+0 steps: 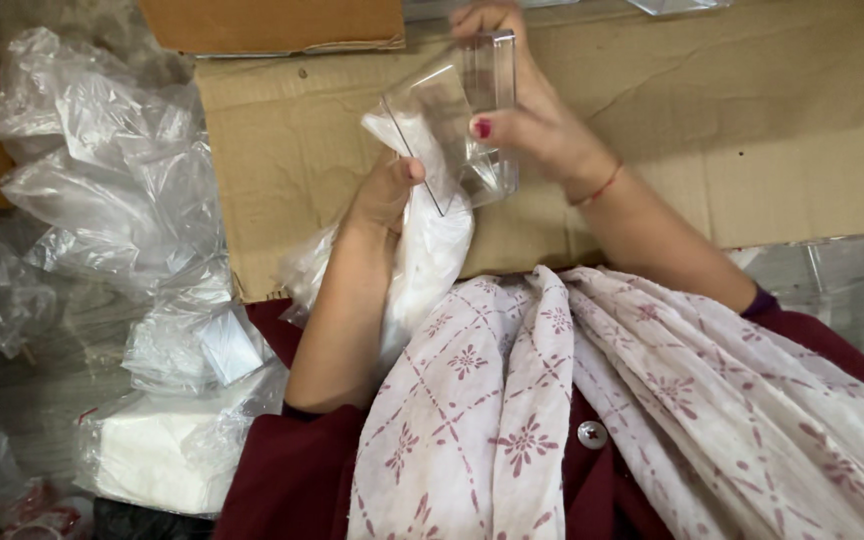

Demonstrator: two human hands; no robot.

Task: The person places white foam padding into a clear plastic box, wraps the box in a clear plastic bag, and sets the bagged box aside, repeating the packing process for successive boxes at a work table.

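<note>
Head view, left to right: crumpled clear plastic bags [102, 170] are heaped at the far left, with a bagged stack of white sheets [167, 455] below them. A white cloth [430, 260] is gripped in the left hand [384, 192], bunched and pressed against the lower edge of a clear plastic box [462, 120]. The box is held by the right hand [537, 125], grip closed around its far side, tilted above flattened brown cardboard [752, 130]. The step in hand is judged to be wiping the box. For the next move, the box likely needs turning so another face is reached by the cloth.
</note>
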